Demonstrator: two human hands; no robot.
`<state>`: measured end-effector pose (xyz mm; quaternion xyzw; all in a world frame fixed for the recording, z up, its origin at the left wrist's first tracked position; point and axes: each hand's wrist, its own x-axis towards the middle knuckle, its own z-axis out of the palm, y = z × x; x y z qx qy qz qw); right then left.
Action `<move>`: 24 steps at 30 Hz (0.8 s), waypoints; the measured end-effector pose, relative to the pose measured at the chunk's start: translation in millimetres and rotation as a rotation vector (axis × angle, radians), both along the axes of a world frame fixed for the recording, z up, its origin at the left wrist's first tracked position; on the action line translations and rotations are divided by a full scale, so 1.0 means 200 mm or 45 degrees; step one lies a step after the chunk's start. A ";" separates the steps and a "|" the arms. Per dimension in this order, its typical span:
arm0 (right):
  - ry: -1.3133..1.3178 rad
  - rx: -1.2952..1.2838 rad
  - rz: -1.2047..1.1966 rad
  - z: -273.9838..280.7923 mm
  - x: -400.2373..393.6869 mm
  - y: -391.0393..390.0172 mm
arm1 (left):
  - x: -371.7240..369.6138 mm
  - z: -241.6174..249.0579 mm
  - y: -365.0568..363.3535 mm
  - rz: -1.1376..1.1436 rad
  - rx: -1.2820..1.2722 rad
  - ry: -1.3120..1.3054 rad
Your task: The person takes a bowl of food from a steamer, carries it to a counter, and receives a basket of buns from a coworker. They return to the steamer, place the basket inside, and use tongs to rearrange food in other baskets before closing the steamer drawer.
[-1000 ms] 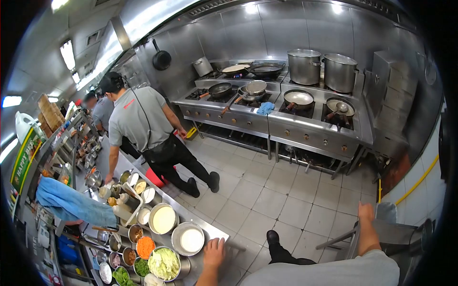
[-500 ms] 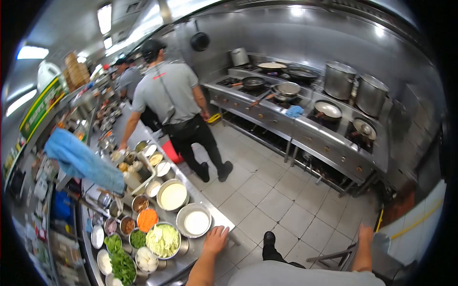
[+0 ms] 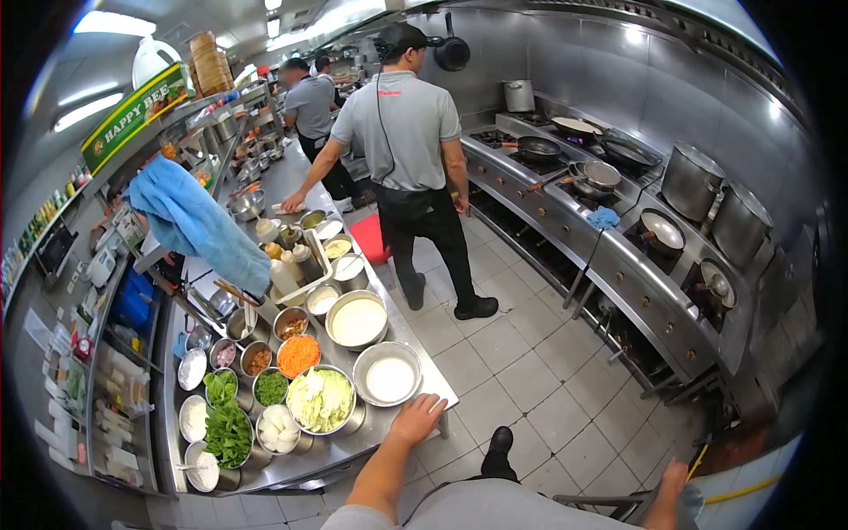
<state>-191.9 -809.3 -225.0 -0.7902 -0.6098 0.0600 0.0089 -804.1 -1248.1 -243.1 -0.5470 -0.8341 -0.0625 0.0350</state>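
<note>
My left hand lies flat on the corner of the steel prep table, fingers stretched out. Just beyond its fingertips stands a metal bowl with white contents. Beside that are a pot of pale cream-coloured liquid and a big pot of shredded cabbage. Grated carrot, chopped greens, leafy greens and white pieces fill other containers. Low at the right, my right hand is beside a metal frame; its fingers are indistinct.
A co-worker stands at the table's far part, one hand on it, near a red stool. More people work behind. Along the right runs a stove with pans and tall pots. A blue towel hangs at the left.
My view has turned left and come up, so the table and stove appear farther right. My left hand stays on the table corner; my right hand appears lower. The co-worker's head has turned toward the stove side.
</note>
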 end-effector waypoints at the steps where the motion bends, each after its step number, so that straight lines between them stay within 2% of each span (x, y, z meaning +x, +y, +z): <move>1: -0.053 -0.002 0.055 0.01 -0.01 -0.01 | 0.00 0.00 0.00 -0.006 -0.002 0.003; 5: 0.038 0.061 -0.024 0.01 -0.01 -0.04 | 0.00 -0.03 0.01 -0.002 0.026 0.002; 7: 0.038 0.212 -0.011 -0.01 0.00 -0.04 | 0.00 -0.03 0.02 -0.006 0.041 0.016; 16: 0.052 0.077 -0.176 0.05 -0.05 -0.03 | 0.01 -0.01 0.02 0.000 0.100 0.047; 21: 0.050 0.077 -0.156 0.12 -0.10 -0.08 | 0.00 -0.03 0.03 -0.009 0.120 0.027; 24: -0.013 0.091 -0.084 -0.02 0.02 0.01 | 0.01 -0.01 0.03 0.001 0.095 0.036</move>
